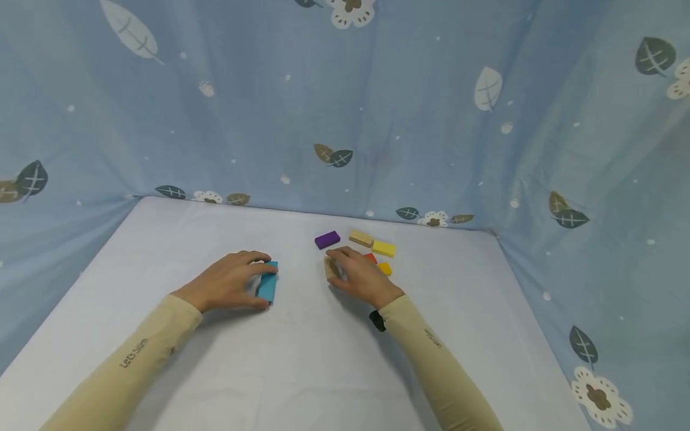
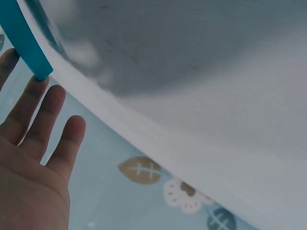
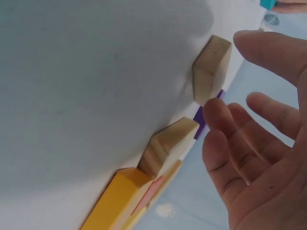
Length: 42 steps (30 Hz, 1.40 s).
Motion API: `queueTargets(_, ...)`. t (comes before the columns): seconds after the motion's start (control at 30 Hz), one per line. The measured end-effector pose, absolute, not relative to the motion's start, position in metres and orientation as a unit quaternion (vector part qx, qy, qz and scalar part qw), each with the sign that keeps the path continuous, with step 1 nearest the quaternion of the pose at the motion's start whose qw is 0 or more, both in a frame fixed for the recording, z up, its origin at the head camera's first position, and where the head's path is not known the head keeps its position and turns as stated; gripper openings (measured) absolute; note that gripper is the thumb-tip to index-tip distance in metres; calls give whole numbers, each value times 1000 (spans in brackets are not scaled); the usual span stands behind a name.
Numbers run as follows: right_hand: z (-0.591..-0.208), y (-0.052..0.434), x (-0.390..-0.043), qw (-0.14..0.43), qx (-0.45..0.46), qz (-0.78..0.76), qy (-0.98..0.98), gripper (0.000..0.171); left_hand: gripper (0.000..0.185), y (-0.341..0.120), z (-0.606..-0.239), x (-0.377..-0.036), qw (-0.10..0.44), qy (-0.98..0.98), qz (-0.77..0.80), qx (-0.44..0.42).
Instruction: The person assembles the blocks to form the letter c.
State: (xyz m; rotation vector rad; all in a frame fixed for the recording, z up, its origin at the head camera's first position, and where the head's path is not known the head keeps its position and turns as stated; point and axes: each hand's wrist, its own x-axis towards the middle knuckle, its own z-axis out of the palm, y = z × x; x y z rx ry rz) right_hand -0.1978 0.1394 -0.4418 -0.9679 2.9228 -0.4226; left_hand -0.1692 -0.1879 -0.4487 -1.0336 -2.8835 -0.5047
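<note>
My left hand lies flat on the white table with its straight fingers against a teal block. In the left wrist view, one end of the teal block meets the fingertips. My right hand hovers, loosely curled, over a plain wooden block. The right wrist view shows that wooden block just beyond the fingers, and I cannot see any contact. Neither hand holds anything.
Behind the right hand lie a purple block, a second wooden block, a yellow block, a red block and a small orange block. Blue leaf-print cloth walls in the table on three sides.
</note>
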Motion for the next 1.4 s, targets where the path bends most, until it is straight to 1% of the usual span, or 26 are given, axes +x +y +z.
queueTargets(0.13, -440, 137, -199, 29, -308, -125, 943, 67, 68, -198, -447, -165, 13, -927, -164, -336)
queueTargets(0.3, -439, 133, -201, 48, -303, -115, 945, 68, 68, -212, -443, -160, -7, -925, -179, -335)
queueTargets(0.53, -440, 129, -205, 60, -295, -105, 948, 65, 70, -220, -444, -161, -22, -917, -206, -342)
queueTargets(0.8, -442, 126, -207, 87, -272, -115, 951, 59, 72, -218, -449, -158, -6, -915, -191, -355)
queueTargets(1.0, -446, 125, -209, 75, -287, -133, 946, 52, 73, -219, -449, -156, -10, -920, -194, -341)
queueTargets(1.1, -449, 124, -210, 62, -293, -144, 943, 52, 72, -218, -449, -156, -8, -919, -195, -342)
queueTargets(1.2, -450, 121, -211, 58, -274, -149, 948, 56, 72, -219, -450, -157, 3, -918, -190, -348)
queueTargets(1.3, -448, 118, -209, 71, -235, -154, 957, 60, 72, -220, -450, -158, 6, -919, -183, -349)
queueTargets(1.4, -445, 114, -208, 84, -204, -165, 961, 60, 72, -221, -450, -158, -2, -921, -178, -346)
